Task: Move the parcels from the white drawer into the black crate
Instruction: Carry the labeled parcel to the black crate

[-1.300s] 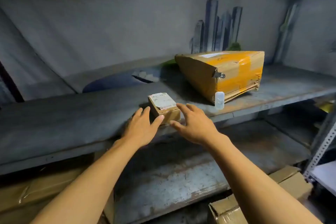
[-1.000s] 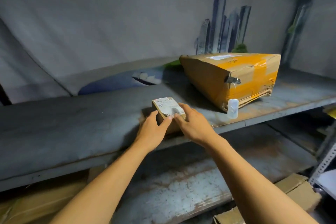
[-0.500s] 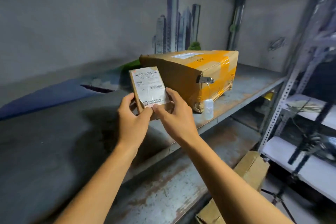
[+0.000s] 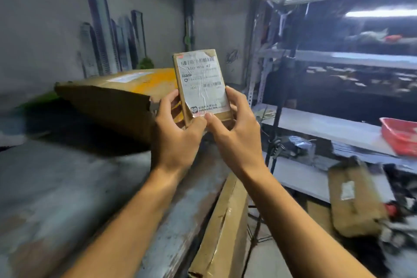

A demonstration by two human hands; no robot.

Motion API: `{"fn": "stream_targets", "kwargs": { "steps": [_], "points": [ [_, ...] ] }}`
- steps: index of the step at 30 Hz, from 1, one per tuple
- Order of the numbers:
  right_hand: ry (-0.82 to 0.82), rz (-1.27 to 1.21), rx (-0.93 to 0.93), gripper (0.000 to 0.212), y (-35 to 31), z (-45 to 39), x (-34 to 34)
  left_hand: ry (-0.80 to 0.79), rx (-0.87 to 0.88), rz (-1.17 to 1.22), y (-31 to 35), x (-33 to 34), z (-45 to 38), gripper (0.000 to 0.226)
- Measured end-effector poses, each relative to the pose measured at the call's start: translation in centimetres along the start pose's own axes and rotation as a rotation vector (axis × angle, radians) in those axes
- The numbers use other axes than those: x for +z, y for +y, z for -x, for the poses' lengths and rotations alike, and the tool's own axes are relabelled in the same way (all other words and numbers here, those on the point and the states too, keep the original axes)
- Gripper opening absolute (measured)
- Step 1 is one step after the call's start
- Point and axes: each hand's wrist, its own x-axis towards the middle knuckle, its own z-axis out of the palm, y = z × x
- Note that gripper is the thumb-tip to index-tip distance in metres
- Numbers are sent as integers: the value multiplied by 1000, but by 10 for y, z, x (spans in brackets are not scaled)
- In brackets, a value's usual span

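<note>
Fingers: both sets curled round the small parcel (image 4: pixel 202 88). Left hand (image 4: pixel 174 130) grips its lower left edge, thumb on the bottom corner of the label; fingers (image 4: pixel 168 99) wrap behind. Right hand (image 4: pixel 234 130) grips the lower right edge, thumb tip touching the label's foot. I read neither hand as spread or idle.

Item 1, small parcel: one. Brown card, white shipping label facing me, held upright in the air at about 12 o'clock from my wrists, clear of the shelf (image 4: pixel 67 187).

Change since a second ago: the parcel lay flat on the shelf with my hands closing on it; now it is lifted, tipped label-up, and my view has swung to the right. I judge the pickup done and the carry begun.

Item 2, large parcel (image 4: pixel 112 95): one. Orange-taped, resting on the shelf at 10 o'clock from the small parcel, behind my left hand.

Item 3, cartons below: two that I can count, one (image 4: pixel 223 228) at 6 o'clock under the shelf edge, one (image 4: pixel 354 198) at 4 o'clock on the floor area.

Item 4, red tray (image 4: pixel 401 135): one, at 3 o'clock on a white rack.

White drawer, black crate: neither identifiable in view. Drop-off place unknown to me yet.
</note>
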Motion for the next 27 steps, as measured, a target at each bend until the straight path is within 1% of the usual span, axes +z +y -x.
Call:
{"fn": "stream_targets", "kwargs": {
  "steps": [2, 5, 7, 12, 15, 17, 20, 22, 24, 27],
  "points": [
    [48, 37, 46, 55, 8, 4, -39, -82, 1, 22, 5, 35, 13, 59],
    [123, 64, 96, 55, 20, 17, -101, -224, -24, 92, 19, 86, 40, 54],
    [178, 93, 113, 55, 24, 30, -144, -314, -29, 119, 30, 120, 62, 57],
    [324, 151, 196, 58, 30, 71, -256, -524, -61, 164, 57, 206, 130, 53],
    [409, 210, 244, 53, 33, 100, -320, -667, -80, 206, 77, 252, 176, 54],
    [479, 259, 271, 50, 29, 122, -362, -765, -73, 230, 91, 282, 206, 56],
    [583, 316, 324, 50, 19, 158, -419, -917, -64, 286, 116, 322, 254, 55],
    [691, 355, 338, 55, 12, 184, -455, -1020, -67, 332, 132, 346, 288, 55],
    [779, 408, 368, 53, 1, 211, -487, -1127, -61, 375, 147, 367, 321, 55],
    [877, 502, 418, 50, -19, 253, -525, -1286, -24, 432, 170, 394, 369, 63]
  ]
}}
